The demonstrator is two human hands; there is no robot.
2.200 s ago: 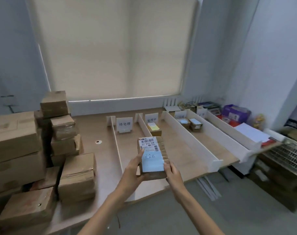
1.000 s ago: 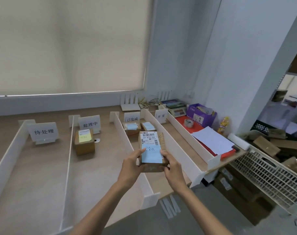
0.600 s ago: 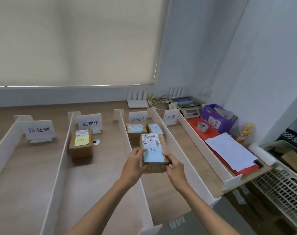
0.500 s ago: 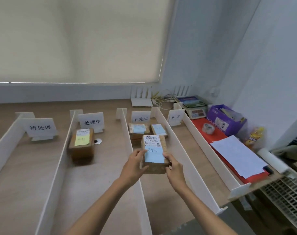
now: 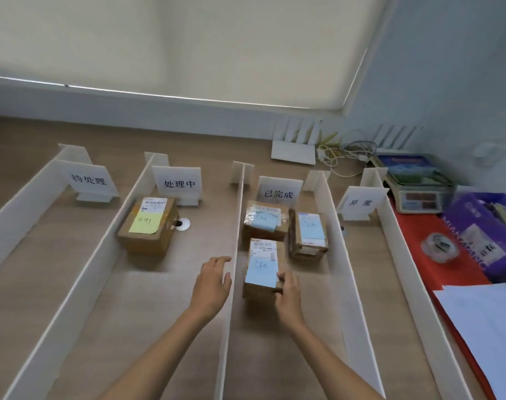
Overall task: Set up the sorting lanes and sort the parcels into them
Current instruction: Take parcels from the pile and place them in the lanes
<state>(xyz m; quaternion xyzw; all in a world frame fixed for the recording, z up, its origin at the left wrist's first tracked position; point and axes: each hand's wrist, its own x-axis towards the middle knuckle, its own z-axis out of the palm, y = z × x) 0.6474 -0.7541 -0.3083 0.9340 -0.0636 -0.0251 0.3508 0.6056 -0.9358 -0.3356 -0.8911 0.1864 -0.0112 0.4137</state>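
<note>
Lowered since the carry: parcel now sits on the table in the lane under the 已完成 sign, long axis 12 to 6. My left hand is off it, fingers loose, at its 9 across the divider. My right hand, nearer, grips its 5 o'clock corner.

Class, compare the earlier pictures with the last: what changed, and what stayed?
The held parcel came down into the 已完成 lane. The left hand let go; the right hand still grips its near corner. The yellow-noted parcel stayed put.
</note>
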